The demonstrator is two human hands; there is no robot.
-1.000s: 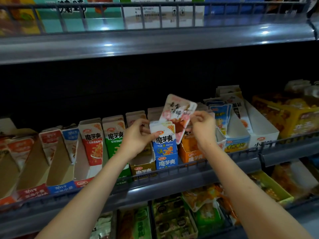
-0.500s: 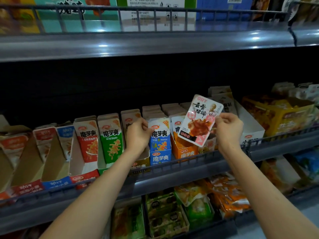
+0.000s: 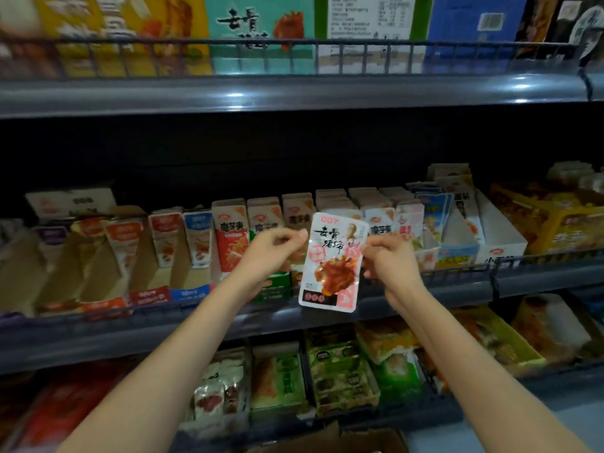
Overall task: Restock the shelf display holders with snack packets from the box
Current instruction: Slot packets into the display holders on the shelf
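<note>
A white snack packet (image 3: 331, 263) with a red meat picture hangs upright in front of the middle shelf's rail. My right hand (image 3: 389, 256) grips its right edge. My left hand (image 3: 271, 253) has its fingers curled and pinches the packet's upper left edge. Behind the hands stands a row of cardboard display holders (image 3: 228, 243) filled with upright packets in red, green and blue. The holders further left (image 3: 108, 279) look partly empty. The cardboard box's (image 3: 330, 441) top edge shows at the bottom of the view.
A grey wire rail (image 3: 457, 286) runs along the middle shelf's front. The top shelf (image 3: 294, 93) carries large cartons behind a wire guard. The lower shelf holds trays of green and orange packets (image 3: 340, 371). Yellow boxes (image 3: 555, 223) sit at the right.
The packet has come down and toward me, away from the holders, and now hangs upright. My left hand left the holder and moved right to the packet's edge.
</note>
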